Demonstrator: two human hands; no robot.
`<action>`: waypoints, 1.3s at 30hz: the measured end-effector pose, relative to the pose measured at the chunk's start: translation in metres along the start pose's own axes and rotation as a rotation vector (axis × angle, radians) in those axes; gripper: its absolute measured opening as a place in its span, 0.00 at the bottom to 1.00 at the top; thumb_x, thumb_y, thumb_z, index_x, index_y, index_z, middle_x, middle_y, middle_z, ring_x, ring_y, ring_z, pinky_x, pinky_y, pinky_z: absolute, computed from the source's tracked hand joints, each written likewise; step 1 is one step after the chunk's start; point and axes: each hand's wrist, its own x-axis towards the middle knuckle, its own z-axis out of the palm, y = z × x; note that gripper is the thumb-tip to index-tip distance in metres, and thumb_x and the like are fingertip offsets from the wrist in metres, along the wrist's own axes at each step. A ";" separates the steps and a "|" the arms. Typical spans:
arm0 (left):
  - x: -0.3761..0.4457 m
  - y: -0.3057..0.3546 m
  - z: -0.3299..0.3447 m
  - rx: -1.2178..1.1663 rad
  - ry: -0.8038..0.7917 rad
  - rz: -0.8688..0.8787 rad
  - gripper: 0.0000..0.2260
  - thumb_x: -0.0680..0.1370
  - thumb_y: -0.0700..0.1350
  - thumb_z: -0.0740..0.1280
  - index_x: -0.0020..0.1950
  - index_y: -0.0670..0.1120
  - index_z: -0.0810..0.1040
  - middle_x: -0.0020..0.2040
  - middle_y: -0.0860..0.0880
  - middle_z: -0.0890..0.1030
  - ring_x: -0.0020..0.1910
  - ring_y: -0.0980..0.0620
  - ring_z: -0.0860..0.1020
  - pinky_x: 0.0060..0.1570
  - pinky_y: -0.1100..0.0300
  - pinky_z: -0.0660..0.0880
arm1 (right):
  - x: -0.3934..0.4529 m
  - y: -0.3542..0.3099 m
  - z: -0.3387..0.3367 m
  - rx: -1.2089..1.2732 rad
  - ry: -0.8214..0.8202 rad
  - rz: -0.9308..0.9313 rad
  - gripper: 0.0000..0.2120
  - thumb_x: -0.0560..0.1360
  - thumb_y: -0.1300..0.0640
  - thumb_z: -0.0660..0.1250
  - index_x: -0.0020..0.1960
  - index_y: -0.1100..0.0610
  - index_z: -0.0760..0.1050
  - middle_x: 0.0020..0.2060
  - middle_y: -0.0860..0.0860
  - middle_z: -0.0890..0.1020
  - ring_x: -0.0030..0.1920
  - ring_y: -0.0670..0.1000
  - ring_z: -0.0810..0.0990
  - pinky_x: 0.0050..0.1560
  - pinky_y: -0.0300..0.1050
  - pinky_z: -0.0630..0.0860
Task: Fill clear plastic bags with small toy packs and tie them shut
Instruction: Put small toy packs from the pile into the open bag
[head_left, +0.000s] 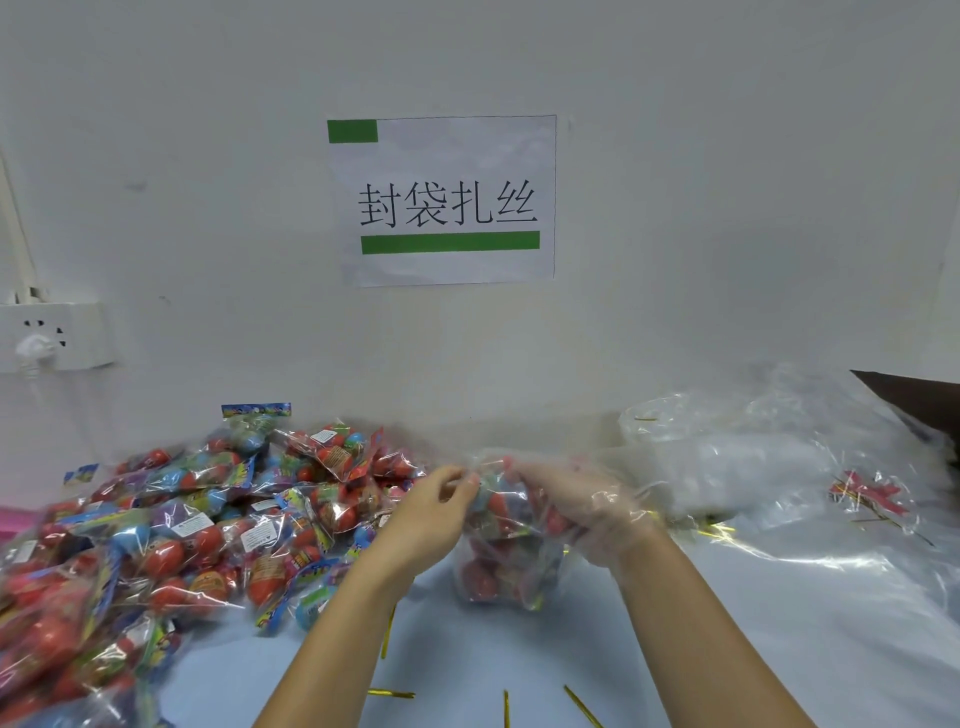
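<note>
A clear plastic bag (506, 564) stuffed with red and blue toy packs stands on the pale blue table (753, 649) at the centre. My left hand (434, 512) pinches the bag's upper left edge between thumb and fingers. My right hand (582, 512) is inside the clear film at the bag's mouth, fingers curled over the packs at the top. A big heap of loose toy packs (171, 530) covers the table's left side.
Gold twist ties (582, 706) lie scattered on the table near my forearms. A pile of empty clear bags (753, 462) sits at the right, with a small bundle of ties in red wrap (867, 493). A wall with a paper sign (447, 200) stands close behind.
</note>
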 end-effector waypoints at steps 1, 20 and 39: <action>0.001 -0.001 -0.001 -0.003 0.013 0.021 0.09 0.83 0.52 0.61 0.60 0.52 0.78 0.54 0.56 0.80 0.49 0.63 0.77 0.50 0.59 0.77 | 0.002 0.003 -0.001 0.017 0.010 -0.008 0.08 0.74 0.66 0.70 0.50 0.68 0.83 0.44 0.63 0.82 0.47 0.62 0.84 0.44 0.47 0.82; -0.004 0.002 0.001 0.344 0.048 0.372 0.14 0.80 0.49 0.68 0.66 0.51 0.79 0.62 0.56 0.77 0.62 0.60 0.72 0.61 0.71 0.63 | 0.011 0.016 -0.008 -0.135 -0.008 -0.114 0.12 0.81 0.57 0.65 0.48 0.62 0.84 0.49 0.62 0.85 0.48 0.60 0.85 0.48 0.54 0.81; 0.006 -0.011 0.006 0.382 0.129 0.323 0.10 0.80 0.50 0.67 0.61 0.53 0.78 0.60 0.54 0.75 0.57 0.57 0.73 0.55 0.68 0.64 | 0.007 0.029 -0.023 0.059 -0.060 -0.099 0.16 0.81 0.55 0.66 0.55 0.69 0.81 0.46 0.65 0.82 0.45 0.57 0.76 0.46 0.44 0.75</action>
